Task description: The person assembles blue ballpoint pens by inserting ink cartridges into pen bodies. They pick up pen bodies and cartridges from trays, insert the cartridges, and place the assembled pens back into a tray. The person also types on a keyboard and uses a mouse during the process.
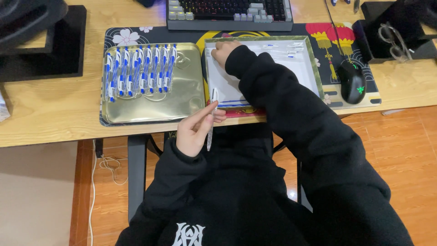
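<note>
1. Closest to the camera, filling the bottom of the frame, is the person's black hoodie [236, 200] with a white emblem on the chest.
2. Left hand [196, 130] sits just below centre, fingers pinched around a clear pen barrel [211, 119]. The barrel stands nearly upright, its top just over the desk edge.
3. Right hand [224, 51] is up at top centre, reaching across into the white tray [309, 68]. Fingers are curled down on the tray's upper-left corner, and I honestly can't tell if they've got anything in them since the sleeve and knuckles hide it.
4. The white tray has a few small pen parts [287, 49] scattered along its upper edge, near that right hand.
5. Left of centre is a gold metal tray [182, 100], touching or just beside the white one. A neat row of blue-and-white pens [140, 72] lies in its upper half.
6. Both trays sit on a dark desk mat [119, 36] with flower and red lantern prints, on a wooden desk [50, 109].
7. Top centre has a keyboard [227, 12]. A black mouse [352, 82] with a green glow is on the right, and a pair of glasses [395, 41] sits at upper right on a black stand.
</note>
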